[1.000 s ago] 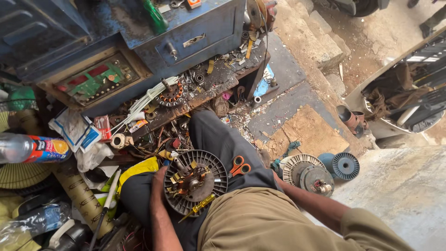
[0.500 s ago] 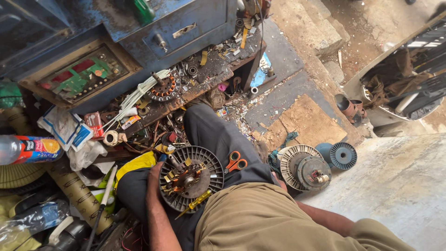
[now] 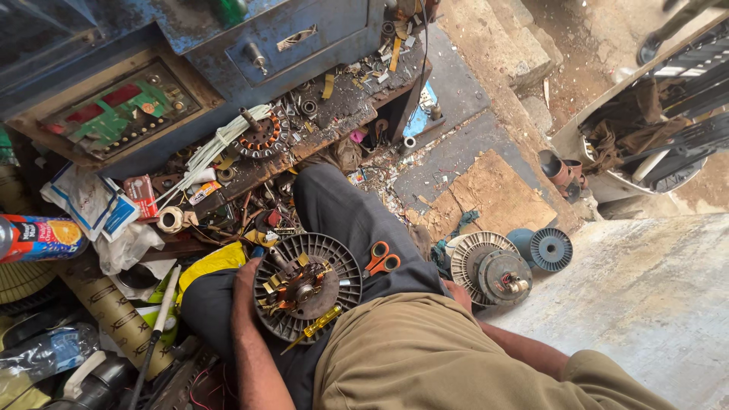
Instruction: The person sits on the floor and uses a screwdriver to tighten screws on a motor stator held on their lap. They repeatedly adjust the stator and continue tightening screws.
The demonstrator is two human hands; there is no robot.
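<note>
Between the earlier frames and now the right hand (image 3: pixel 459 292) has drawn back from the grey finned motor part (image 3: pixel 490 267) on the floor toward the knee, while the left hand (image 3: pixel 247 285) keeps its place on the dark round fan motor (image 3: pixel 307 287) in the lap. That motor lies flat across the thighs, winding side up, apparently so the lap can serve as a steady rest; the left fingers wrap its left rim, holding it from sliding. A yellow-handled screwdriver (image 3: pixel 315 326) lies across its lower edge and orange-handled scissors (image 3: pixel 382 260) rest on the trouser leg just beside it, both close to reach. The right hand is mostly hidden behind the knee, so I cannot tell how its fingers are set. Ahead, the bench (image 3: pixel 334 114) edge is crowded with small parts and a copper-wound stator (image 3: pixel 260 137); open room lies only to the right, on the bare concrete floor (image 3: pixel 645 304) past a blue spool (image 3: pixel 548 249).
</note>
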